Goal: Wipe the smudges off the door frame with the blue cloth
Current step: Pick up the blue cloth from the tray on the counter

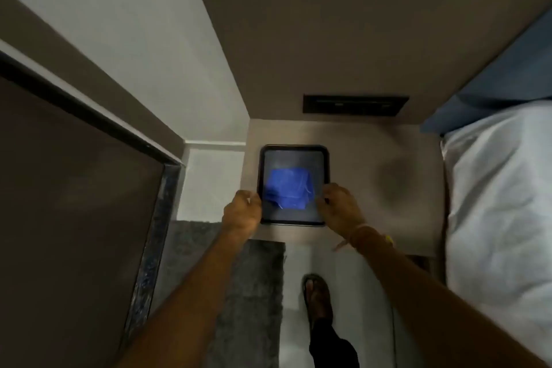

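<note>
Blue cloth (287,188) lies folded in black tray (294,149) — both hands' fingers (324,199) clasp its sides.

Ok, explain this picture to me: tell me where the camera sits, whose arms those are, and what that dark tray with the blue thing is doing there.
There is one picture, taken by a wide-angle camera worn on a person's head, looking down past their own bare arms. No machine is involved. The left hand and the right hand each grip a side edge of a dark tray, which sits on a small beige bedside surface. A folded blue cloth lies in the tray, untouched. At the right is a bed with white bedding. At the left is a dark door frame, the part to be wiped. Below, a sandalled foot stands on the pale floor beside a grey mat.
</note>
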Motion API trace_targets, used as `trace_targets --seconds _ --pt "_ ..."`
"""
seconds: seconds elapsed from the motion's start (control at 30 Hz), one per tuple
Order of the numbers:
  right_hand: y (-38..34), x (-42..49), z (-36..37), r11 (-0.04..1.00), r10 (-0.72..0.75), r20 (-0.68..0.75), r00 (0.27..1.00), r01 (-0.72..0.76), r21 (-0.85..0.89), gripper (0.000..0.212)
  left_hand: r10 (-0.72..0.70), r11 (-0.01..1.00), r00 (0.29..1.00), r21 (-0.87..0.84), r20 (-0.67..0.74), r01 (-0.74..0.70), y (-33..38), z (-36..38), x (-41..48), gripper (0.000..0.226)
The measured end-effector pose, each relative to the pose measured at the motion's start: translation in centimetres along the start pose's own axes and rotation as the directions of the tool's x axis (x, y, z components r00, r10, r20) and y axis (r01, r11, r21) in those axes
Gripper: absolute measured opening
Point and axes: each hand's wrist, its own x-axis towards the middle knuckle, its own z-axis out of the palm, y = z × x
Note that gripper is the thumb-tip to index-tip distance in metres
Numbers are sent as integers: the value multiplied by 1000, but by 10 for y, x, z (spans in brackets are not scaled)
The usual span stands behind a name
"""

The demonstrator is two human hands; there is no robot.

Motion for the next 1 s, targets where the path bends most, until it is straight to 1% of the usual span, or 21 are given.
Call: trace_targets --seconds 0.1,0.17,0.27,0.37,0.43,0.5,0.6,0.67,0.73,0.8,0.83,0.87,0.9,0.97,1.0 --pt "19 48 36 994 75 -4 997 -74 87 38 -34 999 999 21 -22 35 -17 38 57 34" --pt "30 80 59 983 133 -5 991 -131 127 43 -1 999 1000 51 7 1 -28 67 90 35" --pt "36 109 76 991 135 -51 990 -135 13 53 132 981 991 141 19 -134 -33 95 112 40" --pt "42 131 93 992 102 -82 991 -107 -62 64 216 954 976 212 -4 -210 -43 112 124 47" --pt "41 140 100 988 93 -88 992 -103 -115 71 263 929 963 255 53 -268 -48 118 126 50" --pt "40 148 104 985 118 -98 988 -129 -115 76 270 919 956 265 118 -293 -52 121 129 53" --pt "38 162 105 976 194 -108 975 -203 -76 76 282 912 951 271 130 -307 -57 121 134 53" --pt "37 170 103 967 232 -111 966 -242 -85 74 301 905 945 273 130 -326 -59 120 138 52" --pt "38 176 101 962 239 -102 966 -249 -107 72 317 893 936 285 153 -349 -62 119 143 52" --pt "40 178 101 970 201 -80 976 -209 -126 69 332 876 923 299 196 -379 -65 117 147 50" --pt "41 178 100 979 166 -74 983 -173 -104 65 331 883 921 275 207 -380 -65 115 150 48" --pt "43 175 100 990 128 -79 989 -131 -45 61 328 901 924 230 198 -369 -64 112 151 44" --pt "43 172 99 996 91 -91 992 -89 27 57 327 920 931 171 159 -353 -63 108 153 43" --pt "40 162 92 989 21 -71 997 -10 145 51 319 946 946 33 57 -321 -58 98 153 49" --pt "39 157 87 978 -29 -25 999 33 204 48 303 951 952 -74 51 -299 -56 92 153 54"
